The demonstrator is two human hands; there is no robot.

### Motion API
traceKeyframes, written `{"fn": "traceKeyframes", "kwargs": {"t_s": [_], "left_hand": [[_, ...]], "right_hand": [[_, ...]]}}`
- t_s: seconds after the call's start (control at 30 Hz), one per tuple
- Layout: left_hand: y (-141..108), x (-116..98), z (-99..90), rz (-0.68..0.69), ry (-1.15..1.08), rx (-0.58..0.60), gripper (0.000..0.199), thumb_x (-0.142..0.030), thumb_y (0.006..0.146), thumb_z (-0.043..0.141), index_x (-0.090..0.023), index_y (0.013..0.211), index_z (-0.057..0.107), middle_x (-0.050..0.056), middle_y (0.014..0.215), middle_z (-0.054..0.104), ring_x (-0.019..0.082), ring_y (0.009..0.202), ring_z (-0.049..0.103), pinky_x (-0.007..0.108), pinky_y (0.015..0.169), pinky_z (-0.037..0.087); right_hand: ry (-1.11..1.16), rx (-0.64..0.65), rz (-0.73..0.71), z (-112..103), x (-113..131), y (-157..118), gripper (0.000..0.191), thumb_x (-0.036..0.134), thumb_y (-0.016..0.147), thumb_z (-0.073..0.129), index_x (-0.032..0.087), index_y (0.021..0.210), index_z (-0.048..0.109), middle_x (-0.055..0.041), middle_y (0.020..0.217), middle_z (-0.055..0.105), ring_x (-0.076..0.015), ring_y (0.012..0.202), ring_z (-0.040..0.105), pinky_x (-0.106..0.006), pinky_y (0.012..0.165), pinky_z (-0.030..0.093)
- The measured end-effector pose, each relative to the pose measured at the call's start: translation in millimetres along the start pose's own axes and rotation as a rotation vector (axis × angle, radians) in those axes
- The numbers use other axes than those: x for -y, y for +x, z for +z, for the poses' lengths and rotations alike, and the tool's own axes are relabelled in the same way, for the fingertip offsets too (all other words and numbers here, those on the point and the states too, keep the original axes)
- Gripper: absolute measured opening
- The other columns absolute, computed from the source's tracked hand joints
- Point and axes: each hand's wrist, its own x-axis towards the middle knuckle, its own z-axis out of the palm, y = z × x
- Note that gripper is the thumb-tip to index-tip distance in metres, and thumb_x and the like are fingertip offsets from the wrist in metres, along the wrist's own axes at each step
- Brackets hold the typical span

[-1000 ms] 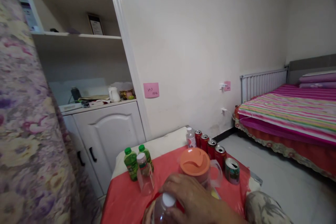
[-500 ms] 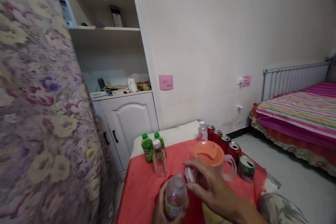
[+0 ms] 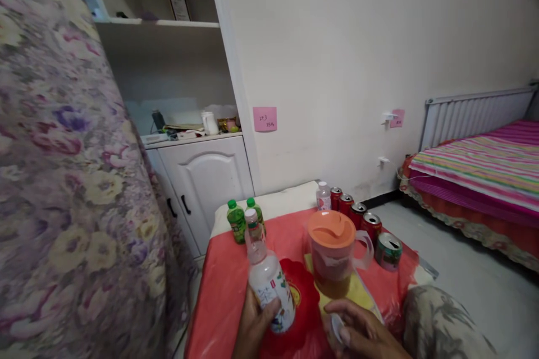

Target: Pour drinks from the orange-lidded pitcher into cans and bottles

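Note:
My left hand (image 3: 256,314) is wrapped round a clear plastic bottle (image 3: 272,291) with a white printed label, tilted with its neck pointing away and to the left. Between the fingers of my right hand (image 3: 362,328) is a white bottle cap (image 3: 337,328), held low near the table's front. Just beyond that hand stands a clear pitcher (image 3: 332,263) with an orange lid (image 3: 332,229), over a yellow cloth (image 3: 370,294). Under the bottle lies a red scalloped tray (image 3: 307,286). A clear bottle with a white cap (image 3: 251,219) stands behind the held one, partly hidden by its neck.
Two green bottles (image 3: 236,223) stand at the table's back left. Along the right side runs a row of red cans (image 3: 371,227), with a green can (image 3: 388,252) nearest and a small capped bottle (image 3: 323,197) at the far end. A floral curtain (image 3: 84,179) hangs left.
My right hand has moved down and towards me with the cap, away from the bottle's mouth. My left hand has tipped the bottle, so its label now shows. The view has shifted slightly.

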Motion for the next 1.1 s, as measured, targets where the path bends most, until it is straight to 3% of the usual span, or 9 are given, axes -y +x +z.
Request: {"fn": "traceKeyframes", "kwargs": {"t_s": [0.13, 0.27, 0.43, 0.63, 0.87, 1.0, 1.1], "left_hand": [[2, 2, 1.6, -0.023, -0.038, -0.061, 0.081, -0.05, 0.057, 0.091, -0.018, 0.125, 0.06, 0.011, 0.097, 0.082, 0.038, 0.095, 0.076, 0.044, 0.084, 0.061], [6, 4, 1.5, -0.049, -0.034, -0.099, 0.086, -0.048, 0.053, 0.093, -0.017, 0.126, 0.062, 0.011, 0.096, 0.083, 0.04, 0.098, 0.076, 0.047, 0.087, 0.061], [7, 4, 0.4, -0.063, -0.005, -0.101, 0.088, -0.049, 0.055, 0.092, -0.018, 0.131, 0.059, 0.011, 0.103, 0.083, 0.041, 0.101, 0.075, 0.043, 0.083, 0.063], [10, 6, -2.1, -0.056, 0.014, -0.062, 0.089, -0.05, 0.059, 0.09, -0.02, 0.135, 0.055, 0.009, 0.105, 0.083, 0.039, 0.103, 0.075, 0.041, 0.081, 0.063], [11, 8, -0.7, -0.074, 0.02, -0.1, 0.089, -0.05, 0.055, 0.092, -0.018, 0.131, 0.058, 0.01, 0.104, 0.083, 0.039, 0.101, 0.076, 0.04, 0.079, 0.063], [11, 6, 1.4, -0.099, 0.031, -0.111, 0.093, -0.051, 0.053, 0.093, -0.018, 0.132, 0.058, 0.011, 0.104, 0.083, 0.04, 0.099, 0.076, 0.041, 0.079, 0.064], [12, 6, 2.7, -0.109, 0.038, -0.116, 0.098, -0.052, 0.052, 0.093, -0.018, 0.136, 0.056, 0.012, 0.103, 0.083, 0.041, 0.097, 0.077, 0.044, 0.079, 0.064]], "right_hand": [[-0.003, -0.082, 0.094, -24, -6, -12, 0.053, 0.063, 0.074, 0.076, 0.022, 0.104, 0.064, -0.0027, 0.089, 0.069, -0.0135, 0.063, 0.065, -0.023, 0.057, 0.044], [-0.132, -0.249, 0.062, -55, -8, -18, 0.058, 0.067, 0.072, 0.076, 0.022, 0.105, 0.063, -0.003, 0.091, 0.07, -0.0148, 0.061, 0.066, -0.024, 0.054, 0.045], [-0.33, -0.492, 0.034, -89, 9, -19, 0.06, 0.07, 0.072, 0.07, 0.021, 0.106, 0.061, 0.0011, 0.067, 0.065, -0.018, 0.053, 0.061, -0.027, 0.048, 0.045], [-0.426, -0.553, 0.014, -110, 30, -7, 0.048, 0.066, 0.073, 0.066, 0.022, 0.09, 0.063, 0.0005, 0.063, 0.064, -0.0212, 0.057, 0.062, -0.032, 0.054, 0.05], [-0.477, -0.607, -0.005, -125, 12, 18, 0.031, 0.053, 0.078, 0.059, 0.023, 0.072, 0.056, 0.0016, 0.058, 0.06, -0.0179, 0.053, 0.057, -0.031, 0.055, 0.048], [-0.538, -0.616, -0.01, -134, 1, 26, 0.029, 0.049, 0.084, 0.051, 0.022, 0.078, 0.061, 0.0005, 0.06, 0.063, -0.0197, 0.056, 0.061, -0.032, 0.057, 0.051], [-0.619, -0.632, -0.035, -139, 1, 29, 0.031, 0.048, 0.083, 0.051, 0.021, 0.088, 0.066, -0.003, 0.07, 0.07, -0.0247, 0.07, 0.068, -0.038, 0.069, 0.056]]}}
